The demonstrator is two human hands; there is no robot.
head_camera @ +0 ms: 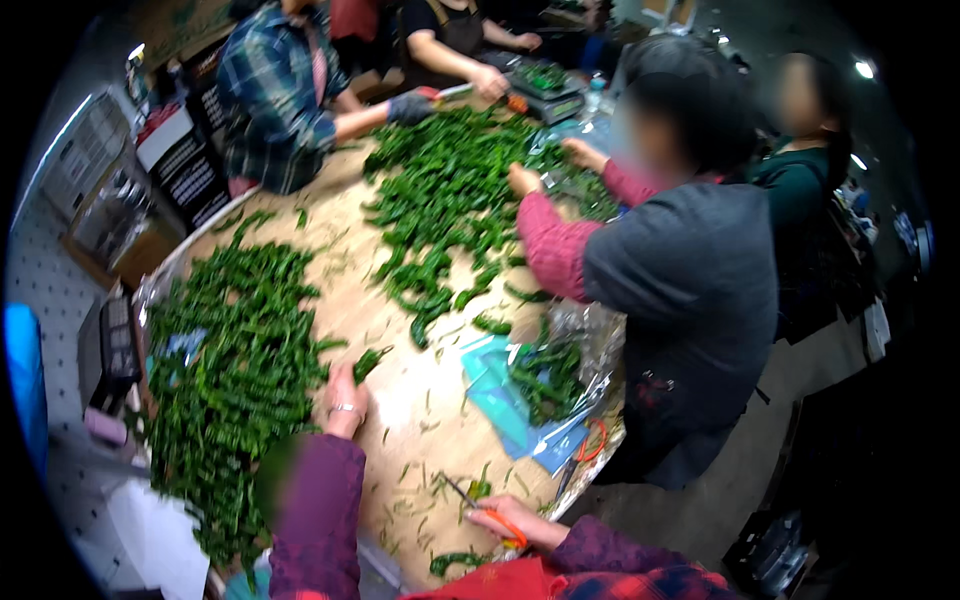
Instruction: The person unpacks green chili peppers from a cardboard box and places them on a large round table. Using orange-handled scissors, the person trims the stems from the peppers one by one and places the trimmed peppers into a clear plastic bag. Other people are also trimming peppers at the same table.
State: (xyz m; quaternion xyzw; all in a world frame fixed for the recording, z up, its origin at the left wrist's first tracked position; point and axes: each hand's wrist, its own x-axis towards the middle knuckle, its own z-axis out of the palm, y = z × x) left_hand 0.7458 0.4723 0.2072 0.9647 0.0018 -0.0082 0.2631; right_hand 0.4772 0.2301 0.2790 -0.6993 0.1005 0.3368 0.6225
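My left hand [346, 396] is over the right edge of a large heap of long green peppers [232, 375], pinching a green pepper [368, 364] at the fingertips. My right hand [506, 517] is low in the picture, near the table's front edge. It grips scissors with orange handles [504, 525], whose blades point up and left. A yellowish-green pepper [478, 489] lies beside the blades. Another green pepper [457, 561] rests below my right hand. Cut stems [420, 517] are scattered on the brown tabletop [397, 465] between my hands.
A second pepper heap [457, 172] covers the far side. Clear bags with blue-green parts [499, 390] hold peppers at right, near orange-handled scissors [592, 441]. A co-worker in a grey vest [682, 255] stands right; others work at the far side, near a scale [547, 101].
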